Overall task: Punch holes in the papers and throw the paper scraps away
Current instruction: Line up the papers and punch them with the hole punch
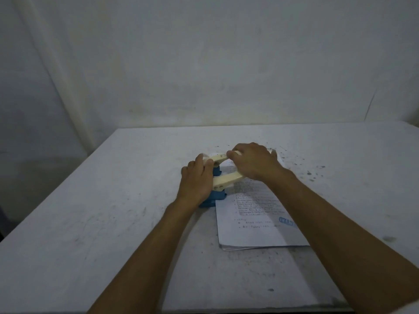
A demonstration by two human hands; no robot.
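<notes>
Both hands are on the blue-based hole punch with its cream two-armed lever (pixel 221 177), mid-table on the scuffed white tabletop (pixel 102 211). The left hand (pixel 197 180) lies flat over the punch's left side, fingers loosely spread rather than clenched. The right hand (pixel 254 163) curls over the far end of the lever, fingers wrapped on it. The stack of printed white paper sheets (pixel 254 220) lies just right of the punch, long axis running away from the person, its left edge tucked under the lever.
</notes>
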